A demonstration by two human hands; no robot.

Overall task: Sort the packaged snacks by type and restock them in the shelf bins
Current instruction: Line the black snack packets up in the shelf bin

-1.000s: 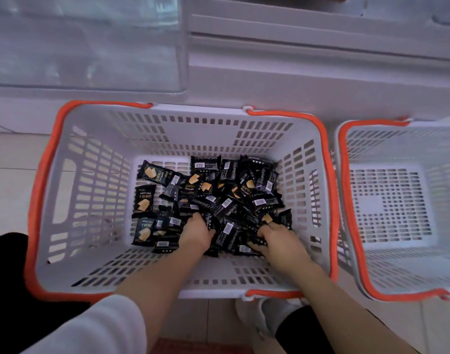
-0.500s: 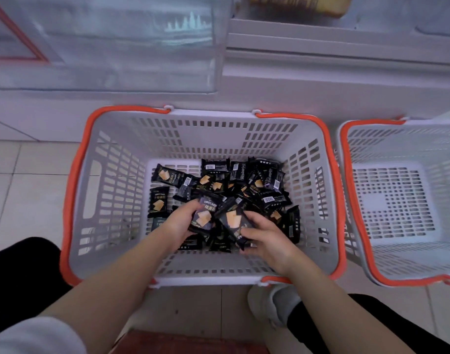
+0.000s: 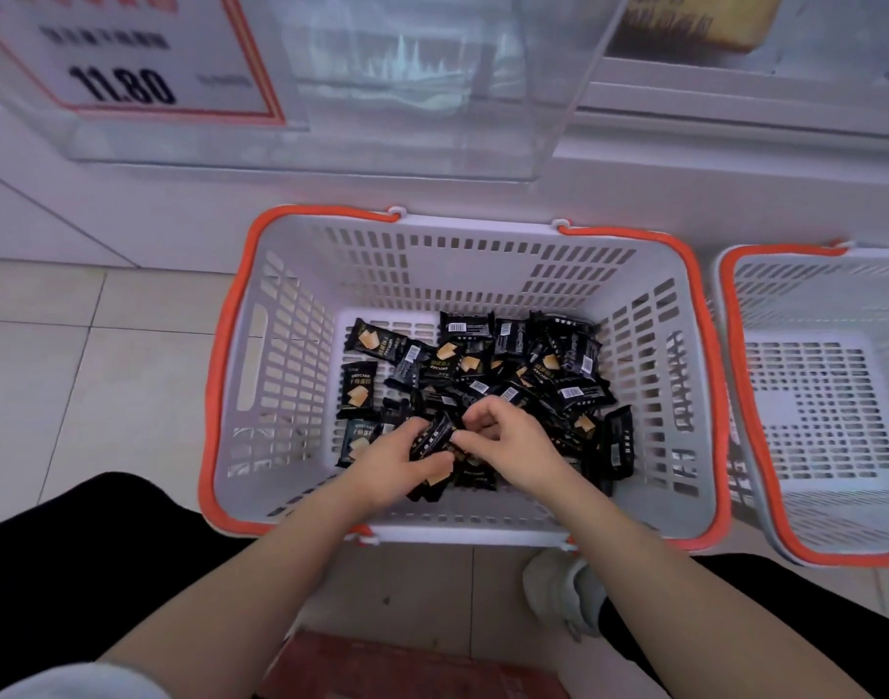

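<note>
A white slotted basket point(image 3: 291, 375) with an orange rim stands on the floor. Its bottom holds a heap of small black snack packets point(image 3: 533, 365) printed with a golden cracker. My left hand point(image 3: 397, 461) grips a bunch of these packets point(image 3: 435, 441) near the basket's front. My right hand point(image 3: 508, 441) meets it from the right, fingers curled and pinching the same bunch. Above the basket hangs a clear plastic shelf bin point(image 3: 407, 83).
A second white basket point(image 3: 825, 396) with an orange rim stands to the right, holding nothing. A price card point(image 3: 130, 58) reading 11.80 sits on the bin front at upper left. My shoe point(image 3: 563, 592) and dark trouser legs flank the basket's near side on the tiled floor.
Both hands went from digging in the heap to gathering a bunch of packets together at the front. My view has tilted up, bringing the bin and price card into sight.
</note>
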